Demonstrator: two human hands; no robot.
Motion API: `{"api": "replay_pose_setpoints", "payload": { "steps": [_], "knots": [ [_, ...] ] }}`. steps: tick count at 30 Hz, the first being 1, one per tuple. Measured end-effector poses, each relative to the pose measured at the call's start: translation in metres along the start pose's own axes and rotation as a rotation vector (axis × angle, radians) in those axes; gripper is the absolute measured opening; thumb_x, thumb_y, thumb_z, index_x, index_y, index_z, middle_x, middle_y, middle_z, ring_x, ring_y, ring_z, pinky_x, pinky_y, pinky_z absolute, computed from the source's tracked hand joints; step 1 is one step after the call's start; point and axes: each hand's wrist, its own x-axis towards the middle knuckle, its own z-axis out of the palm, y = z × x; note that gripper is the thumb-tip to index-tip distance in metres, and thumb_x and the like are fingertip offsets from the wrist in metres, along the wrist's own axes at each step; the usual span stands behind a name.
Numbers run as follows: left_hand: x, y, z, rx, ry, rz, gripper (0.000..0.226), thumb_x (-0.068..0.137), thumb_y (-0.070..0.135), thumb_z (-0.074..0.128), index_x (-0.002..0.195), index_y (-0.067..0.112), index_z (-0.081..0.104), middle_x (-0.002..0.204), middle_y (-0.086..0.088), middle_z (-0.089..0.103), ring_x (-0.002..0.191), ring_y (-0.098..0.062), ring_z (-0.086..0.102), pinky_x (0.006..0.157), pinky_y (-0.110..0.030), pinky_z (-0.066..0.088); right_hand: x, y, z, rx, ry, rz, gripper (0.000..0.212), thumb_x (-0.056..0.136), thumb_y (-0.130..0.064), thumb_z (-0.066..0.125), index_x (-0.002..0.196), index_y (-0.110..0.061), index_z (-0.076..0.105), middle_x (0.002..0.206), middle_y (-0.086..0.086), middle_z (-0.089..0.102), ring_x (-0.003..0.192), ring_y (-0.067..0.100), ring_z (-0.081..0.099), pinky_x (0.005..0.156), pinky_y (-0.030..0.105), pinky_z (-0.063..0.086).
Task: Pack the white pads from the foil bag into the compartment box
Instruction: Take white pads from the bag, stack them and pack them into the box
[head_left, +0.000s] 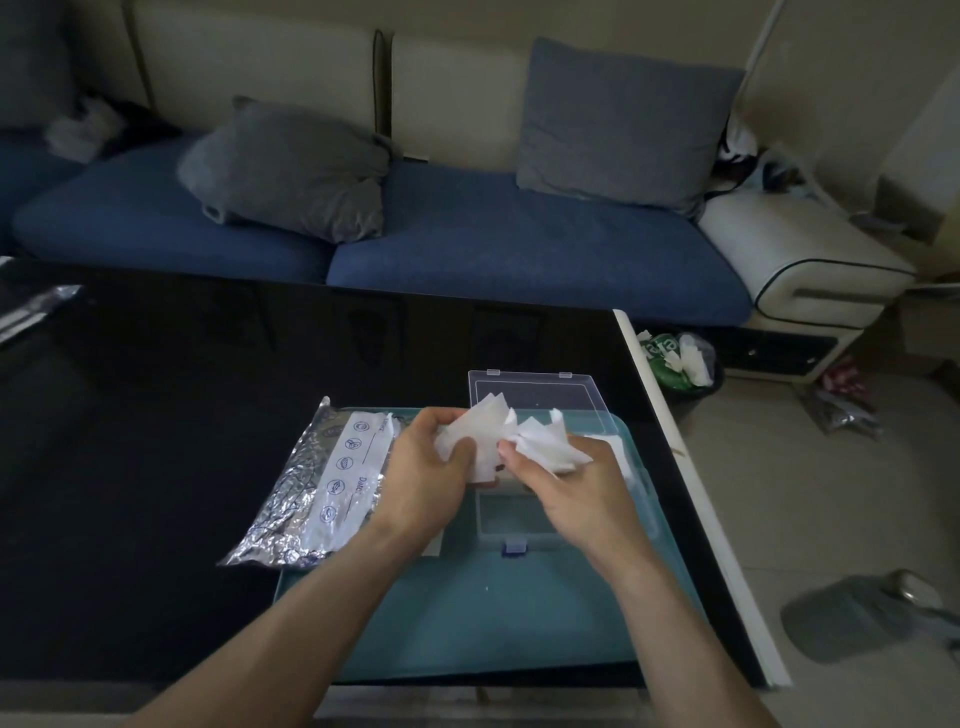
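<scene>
Both hands hold a bunch of white pads above the clear compartment box (514, 525), whose lid (535, 389) is swung open toward the sofa. My left hand (423, 478) grips several white pads (478, 434). Just to its right, my right hand (576, 493) pinches another cluster of pads (545, 441). The silver foil bag (317, 488), with a white label strip, lies flat to the left of my left hand. A few more pads (615, 449) lie at the box's right end, behind my right hand. The hands hide most of the box's compartments.
The box and part of the foil bag rest on a teal tray (467, 618) on a black glossy table (156, 415). The table's white right edge (691, 478) is close by. A bin with waste (680, 364) stands on the floor beyond it. A blue sofa (467, 244) runs behind the table.
</scene>
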Motion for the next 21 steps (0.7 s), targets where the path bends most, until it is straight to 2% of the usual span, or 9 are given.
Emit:
{"api": "replay_pose_setpoints", "payload": {
  "steps": [3,6,7,10,14,17,19,21],
  "knots": [
    [-0.001,-0.001,0.001,0.009,-0.013,0.043,0.020,0.093,0.010,0.060,0.108,0.025,0.061,0.096,0.000,0.072,0.075,-0.012,0.070,0.068,-0.039,0.060,0.000,-0.001,-0.004,-0.050,0.010,-0.011,0.019,0.087,-0.028,0.078,0.072,-0.021,0.069,0.058,-0.016,0.063,0.054,-0.001,0.054,0.051,0.010,0.038],
    [-0.003,0.001,0.001,0.036,-0.057,0.116,0.019,0.094,0.019,0.065,0.112,0.021,0.060,0.097,0.004,0.070,0.075,-0.004,0.068,0.064,-0.026,0.056,0.000,-0.001,-0.005,-0.104,0.019,-0.037,0.017,0.087,-0.026,0.078,0.080,-0.012,0.073,0.071,-0.003,0.070,0.064,0.006,0.061,0.053,0.014,0.042],
    [-0.004,0.002,0.002,0.051,-0.075,0.137,0.023,0.092,0.022,0.068,0.113,0.021,0.059,0.096,0.006,0.070,0.075,-0.002,0.067,0.063,-0.021,0.055,0.000,-0.001,-0.005,-0.115,0.021,-0.039,0.019,0.087,-0.027,0.078,0.080,-0.010,0.073,0.071,0.001,0.069,0.062,0.008,0.059,0.053,0.014,0.041],
    [-0.005,0.001,0.001,0.104,-0.072,0.173,0.028,0.087,0.022,0.074,0.111,0.023,0.058,0.092,0.014,0.066,0.075,0.005,0.065,0.061,-0.014,0.051,0.000,0.000,-0.007,-0.117,0.008,-0.016,0.027,0.087,-0.031,0.077,0.070,-0.012,0.067,0.060,-0.004,0.059,0.051,0.004,0.050,0.047,0.012,0.036],
    [-0.001,-0.004,-0.002,0.189,-0.018,0.182,0.024,0.086,0.020,0.074,0.105,0.026,0.061,0.090,0.013,0.068,0.077,0.000,0.065,0.069,-0.026,0.056,0.002,-0.001,-0.009,-0.095,-0.075,-0.006,0.019,0.092,-0.032,0.072,0.086,-0.015,0.073,0.078,0.002,0.073,0.070,0.012,0.067,0.059,0.015,0.046],
    [0.001,-0.004,-0.003,0.224,-0.034,0.181,0.025,0.085,0.018,0.074,0.106,0.024,0.062,0.092,0.012,0.067,0.082,-0.007,0.066,0.072,-0.035,0.058,0.007,0.002,-0.006,-0.002,-0.113,0.009,0.007,0.100,-0.023,0.061,0.103,-0.019,0.066,0.087,0.003,0.075,0.077,0.012,0.073,0.071,0.024,0.059],
    [0.002,-0.003,-0.003,0.236,-0.059,0.176,0.026,0.084,0.018,0.075,0.106,0.024,0.062,0.094,0.010,0.067,0.083,-0.011,0.067,0.072,-0.036,0.059,0.010,0.008,-0.006,0.043,-0.134,0.023,0.014,0.104,-0.021,0.053,0.115,-0.018,0.060,0.086,0.002,0.072,0.077,0.017,0.073,0.071,0.030,0.060],
    [0.002,-0.004,-0.003,0.239,-0.086,0.161,0.027,0.085,0.018,0.075,0.107,0.024,0.062,0.096,0.007,0.066,0.083,-0.011,0.067,0.072,-0.035,0.059,0.013,0.016,-0.008,-0.056,-0.176,-0.041,0.026,0.104,-0.017,0.049,0.127,-0.026,0.057,0.083,-0.006,0.067,0.074,0.013,0.067,0.071,0.031,0.057]
  ]
}}
